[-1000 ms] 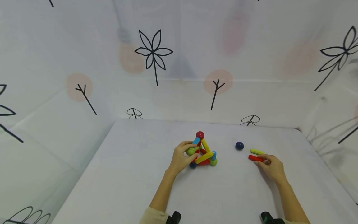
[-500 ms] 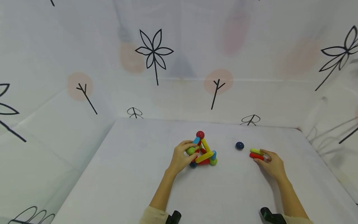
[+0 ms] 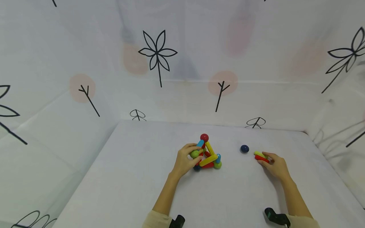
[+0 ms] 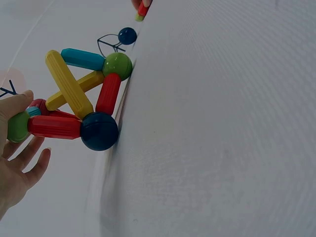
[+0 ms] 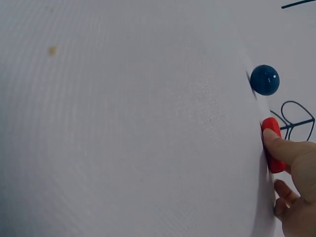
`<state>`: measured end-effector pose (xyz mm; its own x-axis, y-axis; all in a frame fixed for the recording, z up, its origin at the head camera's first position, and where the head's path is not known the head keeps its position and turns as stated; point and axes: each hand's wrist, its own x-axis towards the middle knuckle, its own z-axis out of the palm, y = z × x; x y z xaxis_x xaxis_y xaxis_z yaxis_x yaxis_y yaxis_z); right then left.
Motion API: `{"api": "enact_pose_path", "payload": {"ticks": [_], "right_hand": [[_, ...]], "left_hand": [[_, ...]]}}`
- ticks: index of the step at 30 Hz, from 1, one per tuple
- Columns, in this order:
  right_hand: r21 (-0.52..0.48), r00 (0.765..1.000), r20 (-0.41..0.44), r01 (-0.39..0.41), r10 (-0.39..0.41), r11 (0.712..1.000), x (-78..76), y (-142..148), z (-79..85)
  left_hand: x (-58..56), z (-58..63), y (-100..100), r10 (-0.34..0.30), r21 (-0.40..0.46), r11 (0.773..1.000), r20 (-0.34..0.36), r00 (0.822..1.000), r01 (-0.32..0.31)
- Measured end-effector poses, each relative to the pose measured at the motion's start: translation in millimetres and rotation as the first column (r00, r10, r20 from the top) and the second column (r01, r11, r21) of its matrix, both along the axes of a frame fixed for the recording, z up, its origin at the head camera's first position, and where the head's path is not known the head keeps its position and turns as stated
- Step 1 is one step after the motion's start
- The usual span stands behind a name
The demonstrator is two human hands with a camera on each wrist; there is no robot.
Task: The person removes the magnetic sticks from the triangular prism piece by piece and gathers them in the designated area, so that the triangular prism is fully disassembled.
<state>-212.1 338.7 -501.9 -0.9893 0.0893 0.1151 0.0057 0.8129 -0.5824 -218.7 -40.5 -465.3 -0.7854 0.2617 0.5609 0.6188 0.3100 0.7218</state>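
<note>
My left hand [image 3: 183,161] grips a frame of magnetic sticks and balls [image 3: 208,160] on its left side, thumb and fingers around a green ball [image 4: 18,127]. Yellow, red and blue sticks join the balls, with a red ball [image 3: 204,137] at the far corner and a dark blue ball [image 4: 99,131] low at the near one. To the right, my right hand [image 3: 278,167] pinches a red stick [image 3: 260,158] and a yellow-green stick [image 3: 259,154] lying side by side. From the right wrist, only the red stick shows, under the thumb.
A loose dark blue ball [image 3: 244,148] sits on the white table [image 3: 228,196] between the frame and the right hand. White cloth walls [image 3: 182,101] with plant drawings stand behind the table and at both sides.
The right hand has brought the red stick against the yellow-green one and now pinches both, shifting them slightly left. The left hand and the frame stay in place.
</note>
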Motion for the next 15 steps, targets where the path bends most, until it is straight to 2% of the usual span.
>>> {"api": "enact_pose_path", "payload": {"ticks": [7,9,11,13,15], "right_hand": [[0.0,1.0,0.008,0.002,-0.002,1.0,-0.2,-1.5,5.3],[-0.003,0.997,-0.075,0.01,-0.01,1.0,2.5,-6.4,7.5],[-0.022,0.979,-0.2,0.016,-0.02,1.0,6.1,-16.1,11.2],[-0.051,0.941,-0.336,0.01,-0.027,0.999,9.6,-29.9,16.8],[-0.079,0.905,-0.426,-0.033,-0.004,0.996,12.3,-46.5,24.6]], "left_hand": [[-0.8,-0.5,0.8,0.004,0.015,1.0,-0.006,1.0,-0.004],[-0.7,-1.3,1.1,0.002,0.017,1.0,-0.003,1.0,-0.002],[-0.5,-2.1,1.3,0.002,0.016,1.0,0.001,1.0,-0.002],[-0.4,-2.6,1.3,0.005,0.014,1.0,0.005,1.0,-0.005],[-0.6,-2.4,1.2,0.009,0.015,1.0,0.004,1.0,-0.009]]}}
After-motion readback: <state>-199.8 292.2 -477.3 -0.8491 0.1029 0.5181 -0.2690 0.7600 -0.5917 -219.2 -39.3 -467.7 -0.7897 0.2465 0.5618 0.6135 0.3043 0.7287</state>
